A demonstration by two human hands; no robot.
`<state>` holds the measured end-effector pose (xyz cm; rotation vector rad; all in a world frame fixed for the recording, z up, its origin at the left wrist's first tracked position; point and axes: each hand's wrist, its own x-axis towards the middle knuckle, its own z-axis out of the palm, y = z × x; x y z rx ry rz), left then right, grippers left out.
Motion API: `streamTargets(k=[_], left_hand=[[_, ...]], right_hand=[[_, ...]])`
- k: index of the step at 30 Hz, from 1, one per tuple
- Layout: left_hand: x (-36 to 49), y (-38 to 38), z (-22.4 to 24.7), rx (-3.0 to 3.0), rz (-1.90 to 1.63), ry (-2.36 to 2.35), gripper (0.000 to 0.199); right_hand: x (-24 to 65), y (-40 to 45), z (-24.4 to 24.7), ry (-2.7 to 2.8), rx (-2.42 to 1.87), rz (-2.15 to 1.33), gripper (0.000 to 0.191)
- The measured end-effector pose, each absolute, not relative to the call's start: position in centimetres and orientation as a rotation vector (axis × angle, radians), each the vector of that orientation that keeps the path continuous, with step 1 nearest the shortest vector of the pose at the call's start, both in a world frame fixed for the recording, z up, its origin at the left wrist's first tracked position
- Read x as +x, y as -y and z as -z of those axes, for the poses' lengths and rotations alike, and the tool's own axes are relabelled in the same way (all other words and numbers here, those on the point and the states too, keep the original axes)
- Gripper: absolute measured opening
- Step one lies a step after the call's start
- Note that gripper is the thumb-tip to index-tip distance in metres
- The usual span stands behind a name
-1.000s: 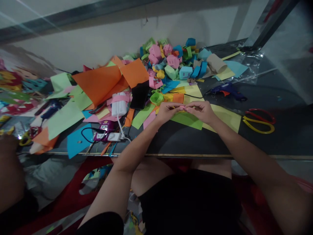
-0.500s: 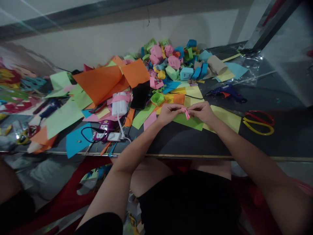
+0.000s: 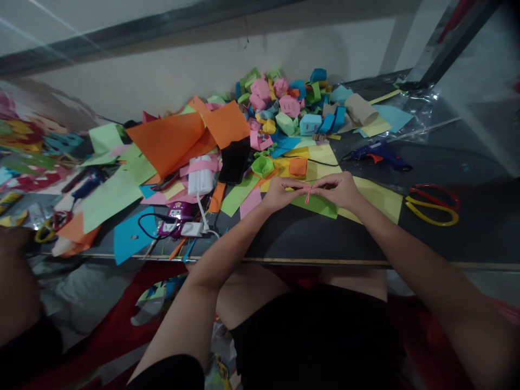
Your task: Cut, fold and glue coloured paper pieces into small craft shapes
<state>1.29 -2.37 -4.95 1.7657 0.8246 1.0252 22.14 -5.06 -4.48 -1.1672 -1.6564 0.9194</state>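
A small folded pink paper piece [image 3: 307, 196] is pinched between the fingertips of both hands, with a narrow end pointing down. My left hand [image 3: 283, 194] grips it from the left and my right hand [image 3: 338, 189] from the right, their fingertips almost touching. Fingers cover most of the piece. Beneath the hands lie a green sheet [image 3: 319, 207] and a yellow sheet [image 3: 382, 197]. Just behind them sit an orange folded paper box [image 3: 298, 167] and an open green paper cup [image 3: 263, 166].
Folded paper shapes [image 3: 289, 105] are heaped against the wall. On the right are a blue glue gun [image 3: 382, 154] and scissors [image 3: 433, 211]. A black phone [image 3: 234, 162], white power strip [image 3: 200, 179] and orange sheets [image 3: 170, 135] lie left. Another person's arm [image 3: 18, 281] is at far left.
The pink piece now shows narrower, and my fingertips have drawn closer together around it. At the far left, another person's arm has come up to the table edge. The view has shifted slightly.
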Motion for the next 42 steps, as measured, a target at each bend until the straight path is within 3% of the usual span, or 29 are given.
streamTargets(k=[15,25,42], left_hand=[[1.1,1.9,5.6,1.754,-0.942,-0.806,0.033],[1.4,1.5,5.7,1.772,-0.92,-0.838,0.023],[2.2,1.3,6.4,1.344,-0.87,-0.898,0.04]], right_hand=[[21.7,5.3,4.8,1.62,-1.232,-0.83,0.04],[22.1,5.0,4.8,1.672,-1.258,-0.662,0.028],[22.4,4.0,5.8,1.84,-1.081,-0.489,0.013]])
